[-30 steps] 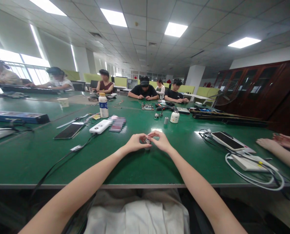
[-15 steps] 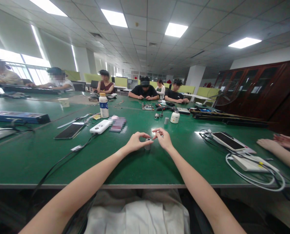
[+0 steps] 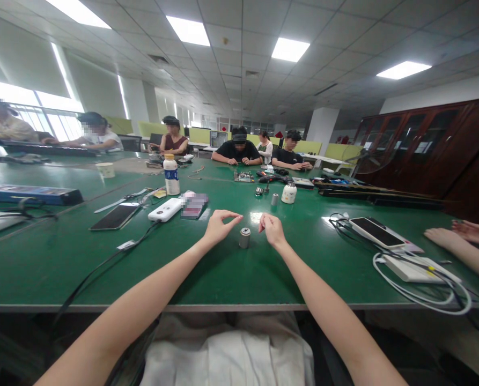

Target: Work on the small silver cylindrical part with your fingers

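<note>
A small silver metal cylinder [image 3: 244, 239] with a dark detail on its top face stands upright on the green table, between my hands. Just to its left is my left hand [image 3: 220, 227], fingers stretched out to the right and not touching it; I see nothing held there. On the cylinder's other side, my right hand [image 3: 272, 230] is apart from it, with fingers bent and their tips drawn together. Whether something tiny sits in that pinch is too small to make out. Farther off stands a second silver cylinder [image 3: 275, 199], beside a white jar [image 3: 288, 193].
Left of my hands lie a white power bank [image 3: 166, 209] with a cable, a phone [image 3: 116, 216] and a bottle [image 3: 171, 176]. At right are another phone [image 3: 377, 233] and coiled cables [image 3: 420, 305], near another person's hand [image 3: 440, 237]. Several people sit across the table.
My left hand has let go of the cylinder and drawn back up and left. My right hand has shifted slightly away to the right, its fingers more curled. The cylinder stays standing.
</note>
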A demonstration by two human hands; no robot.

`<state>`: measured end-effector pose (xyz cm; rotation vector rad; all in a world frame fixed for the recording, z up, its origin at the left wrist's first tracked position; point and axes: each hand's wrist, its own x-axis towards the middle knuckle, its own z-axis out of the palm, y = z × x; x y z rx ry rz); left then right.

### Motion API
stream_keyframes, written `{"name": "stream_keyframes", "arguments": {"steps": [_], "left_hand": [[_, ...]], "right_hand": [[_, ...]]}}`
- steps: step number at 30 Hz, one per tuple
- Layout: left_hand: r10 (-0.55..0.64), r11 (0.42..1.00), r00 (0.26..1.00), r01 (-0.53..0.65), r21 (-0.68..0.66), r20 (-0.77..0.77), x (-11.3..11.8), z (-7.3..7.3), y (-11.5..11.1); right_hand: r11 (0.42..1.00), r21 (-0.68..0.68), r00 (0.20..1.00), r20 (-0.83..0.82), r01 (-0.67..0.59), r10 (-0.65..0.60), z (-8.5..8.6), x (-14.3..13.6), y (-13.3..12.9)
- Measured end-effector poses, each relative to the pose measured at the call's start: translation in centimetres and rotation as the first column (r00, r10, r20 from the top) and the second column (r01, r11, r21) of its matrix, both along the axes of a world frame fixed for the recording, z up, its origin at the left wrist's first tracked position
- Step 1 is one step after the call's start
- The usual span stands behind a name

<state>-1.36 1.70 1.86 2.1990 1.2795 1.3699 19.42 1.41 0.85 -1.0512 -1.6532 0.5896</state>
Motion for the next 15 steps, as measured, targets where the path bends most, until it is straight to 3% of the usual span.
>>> {"name": "stream_keyframes", "arguments": {"steps": [7,15], "left_hand": [[0.035,0.991,0.983,-0.057,-0.117,-0.179,-2.7,-1.6,2.3],[0.090,0.964,0.927,-0.172,-0.201,-0.363,-2.7,-2.6,2.8]], "right_hand": [[1.000,-0.027,1.000,0.027,0.009,-0.008,-0.3,0.1,0.3],[1.000,-0.024,0.999,0.028,0.017,-0.016,-0.3,0.0,0.2]]}}
